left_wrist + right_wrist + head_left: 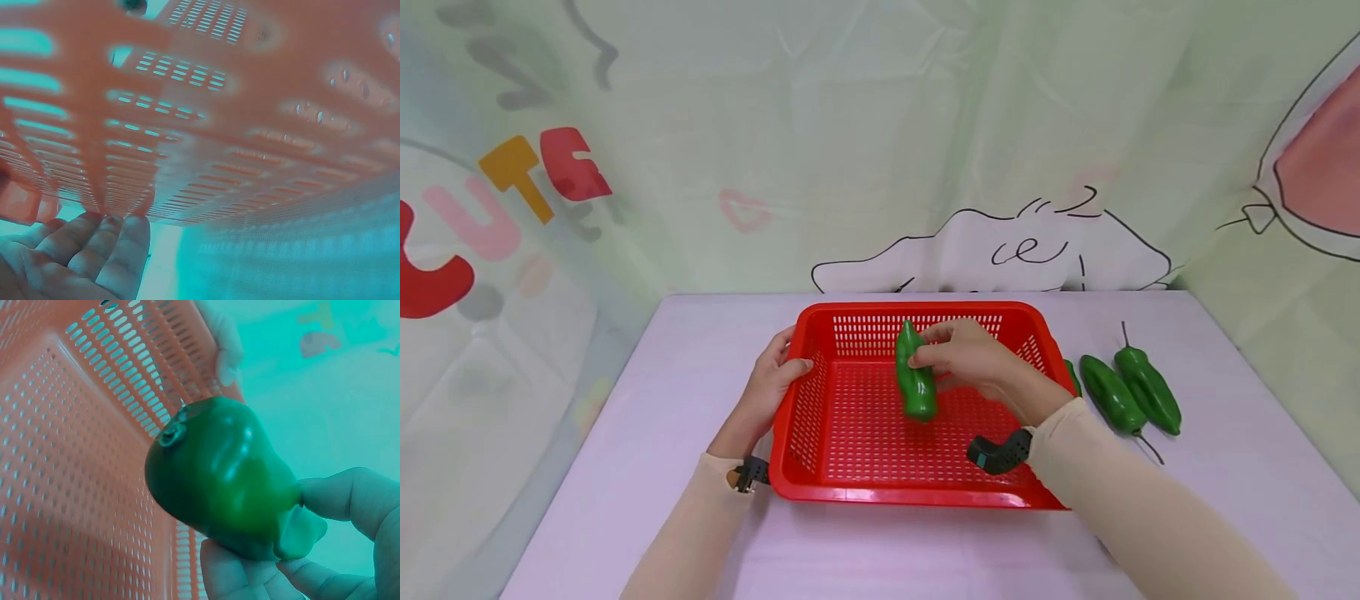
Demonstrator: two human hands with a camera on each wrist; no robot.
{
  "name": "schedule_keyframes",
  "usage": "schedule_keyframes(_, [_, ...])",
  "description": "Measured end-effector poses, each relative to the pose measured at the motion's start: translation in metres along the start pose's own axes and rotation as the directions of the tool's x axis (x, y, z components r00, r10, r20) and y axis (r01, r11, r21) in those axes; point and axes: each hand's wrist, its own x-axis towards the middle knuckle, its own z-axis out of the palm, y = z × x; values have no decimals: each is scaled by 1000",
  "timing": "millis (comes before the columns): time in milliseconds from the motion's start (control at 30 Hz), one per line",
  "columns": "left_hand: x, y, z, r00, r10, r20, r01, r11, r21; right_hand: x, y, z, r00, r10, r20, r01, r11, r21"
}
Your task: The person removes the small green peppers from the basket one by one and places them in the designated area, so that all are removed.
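Observation:
My right hand (966,358) pinches a glossy green pepper (916,379) between thumb and fingers, over the inside of a red plastic basket (917,497). In the right wrist view the thick stem end of the pepper (219,462) faces the camera, and the thumb and fingertips hold its narrow end. At the basket's left side my left hand (772,375) grips the rim, its thumb lying over the edge. From the left wrist view, the fingers of that hand (94,256) lie against the outside of the slotted wall.
Two green peppers, one nearer (1112,394) and one farther right (1150,390), lie on the pale table (685,367) right of the basket. Part of another green pepper (1072,377) shows by the basket's right rim. A printed curtain (880,150) hangs behind the table.

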Motion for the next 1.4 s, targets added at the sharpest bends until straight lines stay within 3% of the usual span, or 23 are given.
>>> schedule_keyframes(467, [-1,0,1,1000,-16,-3,16,1000,8,-38,14,-47,998,-33,-62,33,999,0])
schedule_keyframes(1000, [0,-2,0,1000,-20,-5,21,999,25,-72,31,-83,991,-53,-123,51,998,-21])
schedule_keyframes(1400, [-2,0,1,999,-41,-19,41,999,24,-103,61,-120,982,-56,-179,47,997,-57])
